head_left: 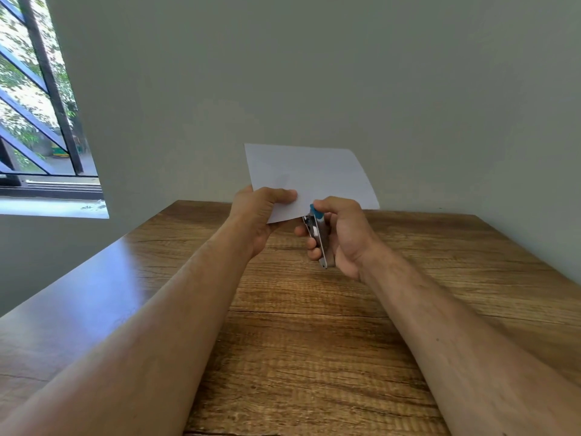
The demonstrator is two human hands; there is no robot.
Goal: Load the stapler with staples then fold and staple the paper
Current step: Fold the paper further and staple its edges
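A white sheet of paper (309, 176) is held up in the air above the far part of the wooden table (314, 341). My left hand (256, 217) pinches its lower left corner, thumb on the near face. My right hand (341, 236) grips a small metal stapler (317, 237) with a blue top, held nearly upright. The stapler's mouth sits at the paper's lower edge, just right of my left thumb. Whether the paper is folded I cannot tell.
A pale wall stands right behind the table's far edge. A window (37, 105) with dark diagonal bars is at the upper left, with its sill below. The tabletop shows only bare wood grain.
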